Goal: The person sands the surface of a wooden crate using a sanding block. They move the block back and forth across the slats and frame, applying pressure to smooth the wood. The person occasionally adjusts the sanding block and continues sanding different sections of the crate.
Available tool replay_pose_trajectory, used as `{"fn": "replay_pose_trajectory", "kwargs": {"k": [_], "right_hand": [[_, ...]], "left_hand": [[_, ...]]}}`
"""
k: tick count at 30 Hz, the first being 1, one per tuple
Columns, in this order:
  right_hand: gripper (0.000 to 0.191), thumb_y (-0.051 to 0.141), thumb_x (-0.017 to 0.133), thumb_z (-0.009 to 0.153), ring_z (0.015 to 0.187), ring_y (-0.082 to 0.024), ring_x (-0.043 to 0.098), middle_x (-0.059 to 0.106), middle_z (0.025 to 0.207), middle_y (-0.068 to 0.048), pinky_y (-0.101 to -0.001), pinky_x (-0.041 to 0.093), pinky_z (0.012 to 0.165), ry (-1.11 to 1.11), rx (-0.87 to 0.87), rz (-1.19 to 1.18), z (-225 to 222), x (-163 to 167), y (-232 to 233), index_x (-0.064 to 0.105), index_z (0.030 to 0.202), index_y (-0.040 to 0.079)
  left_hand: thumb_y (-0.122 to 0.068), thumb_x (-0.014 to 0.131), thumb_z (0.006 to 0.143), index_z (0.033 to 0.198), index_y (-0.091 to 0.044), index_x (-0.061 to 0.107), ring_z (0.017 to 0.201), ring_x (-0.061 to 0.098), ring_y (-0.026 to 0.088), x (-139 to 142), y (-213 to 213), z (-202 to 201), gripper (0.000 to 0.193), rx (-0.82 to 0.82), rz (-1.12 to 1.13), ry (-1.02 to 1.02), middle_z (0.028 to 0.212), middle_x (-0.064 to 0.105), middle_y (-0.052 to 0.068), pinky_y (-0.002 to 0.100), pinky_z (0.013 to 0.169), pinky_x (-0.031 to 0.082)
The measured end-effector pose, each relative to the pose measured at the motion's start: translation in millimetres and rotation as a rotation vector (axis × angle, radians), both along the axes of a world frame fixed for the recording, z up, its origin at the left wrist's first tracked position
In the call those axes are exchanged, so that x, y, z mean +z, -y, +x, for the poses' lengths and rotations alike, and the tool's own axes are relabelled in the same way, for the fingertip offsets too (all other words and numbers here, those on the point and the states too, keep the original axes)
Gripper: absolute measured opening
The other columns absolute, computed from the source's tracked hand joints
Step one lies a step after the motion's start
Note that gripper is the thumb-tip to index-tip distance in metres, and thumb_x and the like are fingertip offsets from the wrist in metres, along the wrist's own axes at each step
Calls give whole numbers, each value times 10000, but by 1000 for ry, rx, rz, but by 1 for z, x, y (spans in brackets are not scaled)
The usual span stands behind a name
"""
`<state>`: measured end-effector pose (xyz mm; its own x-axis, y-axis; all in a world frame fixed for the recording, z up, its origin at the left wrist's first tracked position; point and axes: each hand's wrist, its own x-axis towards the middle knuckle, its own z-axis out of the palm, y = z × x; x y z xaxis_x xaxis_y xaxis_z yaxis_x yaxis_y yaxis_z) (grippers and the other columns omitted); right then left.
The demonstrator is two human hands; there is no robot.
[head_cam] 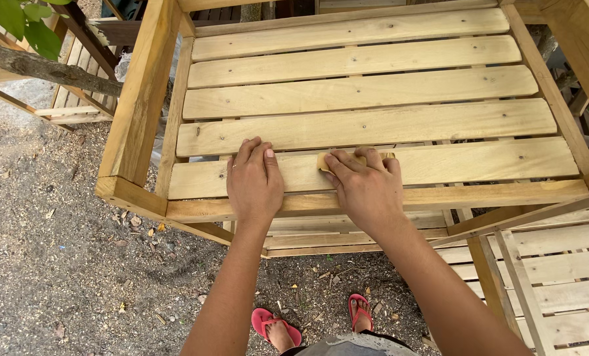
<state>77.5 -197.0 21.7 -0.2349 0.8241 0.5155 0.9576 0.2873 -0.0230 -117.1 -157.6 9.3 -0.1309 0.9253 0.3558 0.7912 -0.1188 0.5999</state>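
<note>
Soft even daylight, sharp focus, edges bowed

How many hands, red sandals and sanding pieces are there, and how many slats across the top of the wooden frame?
Hands: 2, left hand and right hand
Red sandals: 2
Sandpaper piece: 1
Top slats: 6
Total: 11

- Slatted wooden frame (367, 92): pale yellow-tan boards, marked by brown grain streaks and small dark knots.
- Sandpaper piece (323, 161): a yellowish tan is seen under the right hand (367, 188).
- Sandals (268, 322): pinkish red.
- Ground (57, 250): grey-brown soil, flecked with pale wood chips.
- Leaves (18, 23): bright green, against a grey-brown branch (44, 68).
- Garment (354, 345): mottled grey.
</note>
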Motion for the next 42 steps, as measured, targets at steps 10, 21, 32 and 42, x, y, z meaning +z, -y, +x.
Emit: {"fn": "replay_pose_trajectory", "kwargs": {"k": [10,21,32,42], "right_hand": [[307,350,654,952,1149,-213,636,751,1249,87,-426,444,897,9,-29,-25,-4,-4,1,773,1202,218],[250,340,671,1012,1208,-229,649,770,1200,40,-436,459,978,-119,-162,-11,59,-14,5,813,1171,210],[265,297,633,984,1210,-267,668,747,1250,-52,-509,530,932,-127,286,-50,-45,-5,-17,772,1127,123],[244,273,616,992,1114,-272,734,780,1162,-88,-440,571,877,-51,196,34,-52,-7,-35,766,1048,89]], "left_hand": [[-261,437,1048,1179,-65,744,1358,535,307,-2,0,-1,387,0,23,-3,1348,652,122,544,1178,309],[-277,486,1041,1197,-95,738,1358,540,328,2,2,-16,348,-98,49,195,1369,636,117,520,1169,356],[-225,539,982,1253,-127,722,1327,546,277,-1,1,-80,341,94,0,-59,1430,601,71,556,1194,264],[-241,526,978,1220,-133,730,1361,524,246,-5,-5,-79,334,157,-42,-68,1418,609,52,519,1208,269]]}}
